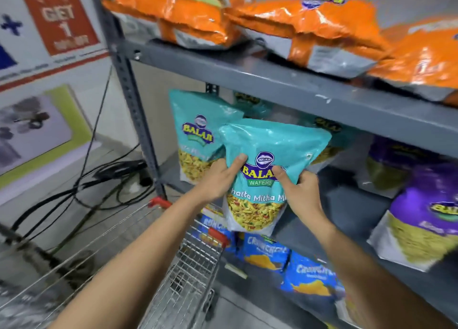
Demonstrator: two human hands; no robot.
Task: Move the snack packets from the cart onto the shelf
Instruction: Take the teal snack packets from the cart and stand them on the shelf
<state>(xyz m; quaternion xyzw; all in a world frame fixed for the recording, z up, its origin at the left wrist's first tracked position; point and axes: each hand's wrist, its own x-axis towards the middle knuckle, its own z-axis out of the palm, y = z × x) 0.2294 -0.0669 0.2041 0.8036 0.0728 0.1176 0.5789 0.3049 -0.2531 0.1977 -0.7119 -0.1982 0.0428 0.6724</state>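
Observation:
I hold a teal snack packet (270, 145) upright in both hands, in front of the middle level of the grey metal shelf (309, 93). My left hand (218, 177) grips its left edge, thumb on the front. My right hand (300, 189) grips its right side, thumb on the logo. The packet's lower part shows yellow mix through a clear window. Another teal packet (195, 135) stands on the same level just to the left, with more teal ones behind. The wire cart (193, 261) with red corner caps sits below my arms; its contents are blurred.
Orange packets (309, 23) lie on the top level. Purple packets (426, 219) stand to the right on the middle level. Blue packets (267, 251) fill the lower level. Black cables (94, 180) trail on the floor at left, beside posters on the wall.

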